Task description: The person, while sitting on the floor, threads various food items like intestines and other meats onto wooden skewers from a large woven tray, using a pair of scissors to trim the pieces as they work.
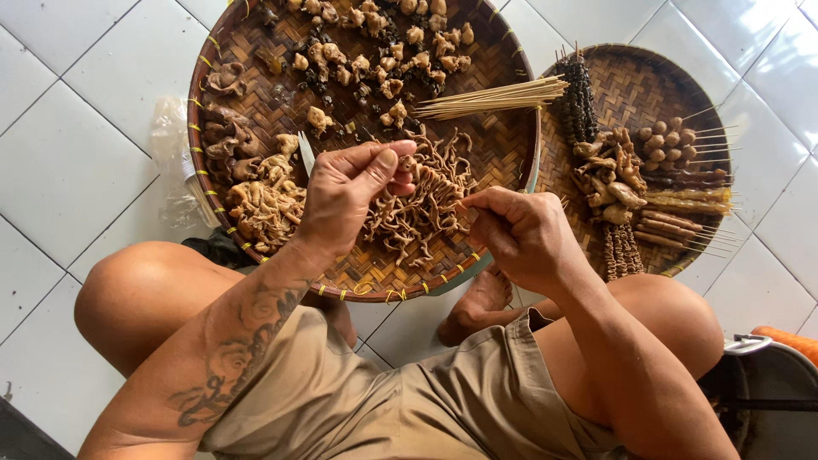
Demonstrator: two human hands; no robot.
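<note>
My left hand (pixel 354 192) pinches a strand of pale brown intestine (pixel 417 175) above the large woven tray (pixel 256 77). My right hand (pixel 515 230) is closed on a thin bamboo skewer, its tip pointing toward the left hand and threaded with folded intestine. Beneath both hands a heap of curly intestine pieces (pixel 426 213) lies on the tray. A bundle of bare bamboo skewers (pixel 490 98) rests across the tray's right rim.
The big tray also holds piles of offal (pixel 264 204) and small meat chunks (pixel 383 51). A smaller woven tray (pixel 673 68) at right carries finished skewers (pixel 682 204). White floor tiles surround, with a clear plastic bag (pixel 175 162) at left. My knees frame the bottom.
</note>
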